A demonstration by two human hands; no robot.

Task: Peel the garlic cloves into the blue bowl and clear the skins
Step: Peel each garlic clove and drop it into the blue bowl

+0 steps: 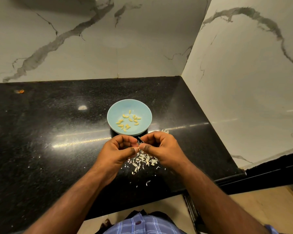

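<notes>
The blue bowl [143, 108] stands on the black counter and holds several peeled yellow garlic cloves [128, 121]. Just in front of it, my left hand [120, 149] and my right hand [159, 146] meet above the counter, fingers curled, thumbs and fingertips pinching one small garlic clove [138, 147] between them. The clove is mostly hidden by the fingers. A heap of white garlic skins [145, 160] lies on the counter under the hands, with loose flakes scattered toward the front edge.
The black granite counter [57, 132] runs left and ends at marble walls behind and to the right. A small orange scrap [19, 91] lies far left at the back. A few skins [165, 131] lie right of the bowl. The counter's front edge is close to my body.
</notes>
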